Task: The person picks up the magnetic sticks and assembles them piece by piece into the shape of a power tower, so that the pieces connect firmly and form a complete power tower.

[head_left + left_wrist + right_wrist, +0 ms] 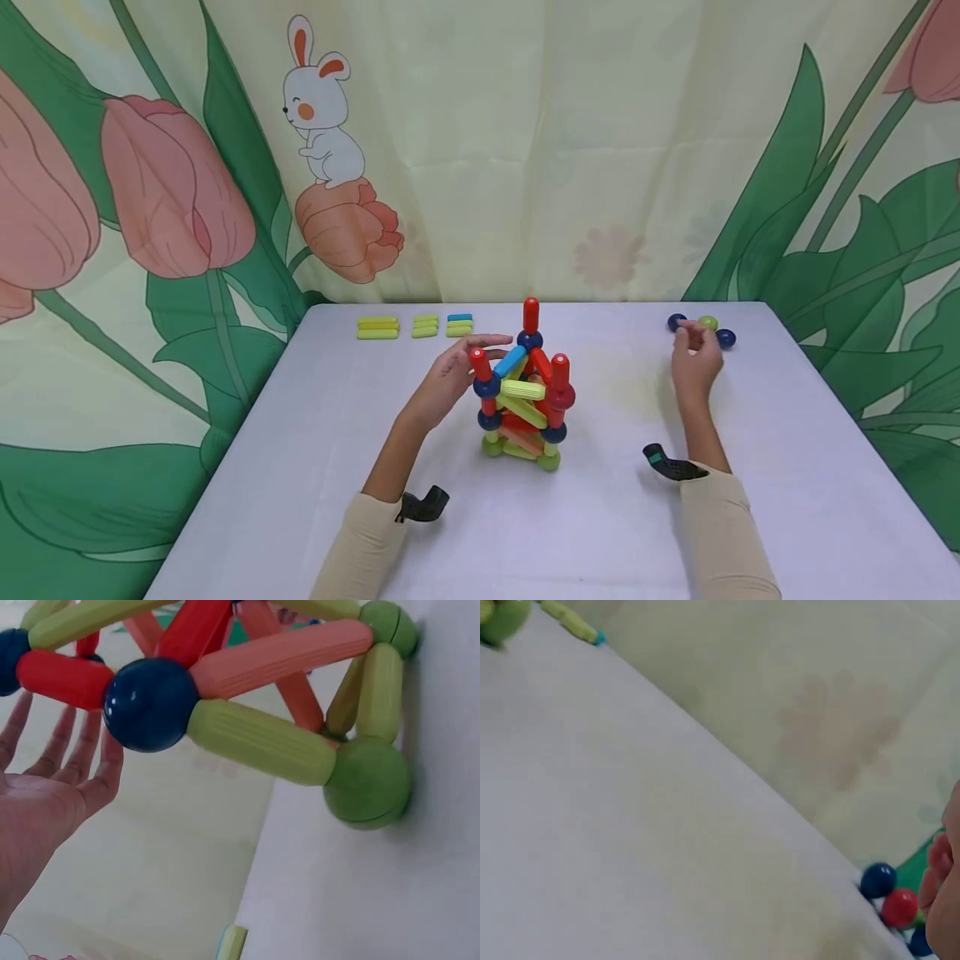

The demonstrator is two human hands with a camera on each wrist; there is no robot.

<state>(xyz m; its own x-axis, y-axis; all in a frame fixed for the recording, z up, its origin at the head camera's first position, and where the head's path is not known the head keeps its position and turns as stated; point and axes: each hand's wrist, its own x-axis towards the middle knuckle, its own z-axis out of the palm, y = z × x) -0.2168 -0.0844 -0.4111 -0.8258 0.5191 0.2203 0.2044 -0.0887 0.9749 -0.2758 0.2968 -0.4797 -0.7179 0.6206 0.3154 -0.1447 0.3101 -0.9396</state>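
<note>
A tower of magnetic rods and balls (pixel 519 423) stands on the table, with three upright red rods on top and green balls at its base. My left hand (pixel 452 364) is at its left side, fingers extended behind the upper part; in the left wrist view the fingers (pixel 56 742) spread close by a red rod (pixel 64 679) and a dark blue ball (pixel 150 705). At the back right, my right hand (pixel 697 358) hovers with bent fingers over loose balls: dark blue (pixel 677 322), green (pixel 707 322), and a red ball (pixel 899 907) seen in the right wrist view.
Yellow-green rods (pixel 377 328) lie in small stacks at the back left, with one blue rod (pixel 460 317) on top of the rightmost stack. A printed curtain (pixel 487 167) hangs along the table's (pixel 600 533) back edge. Another dark blue ball (pixel 725 338) lies right of my right hand.
</note>
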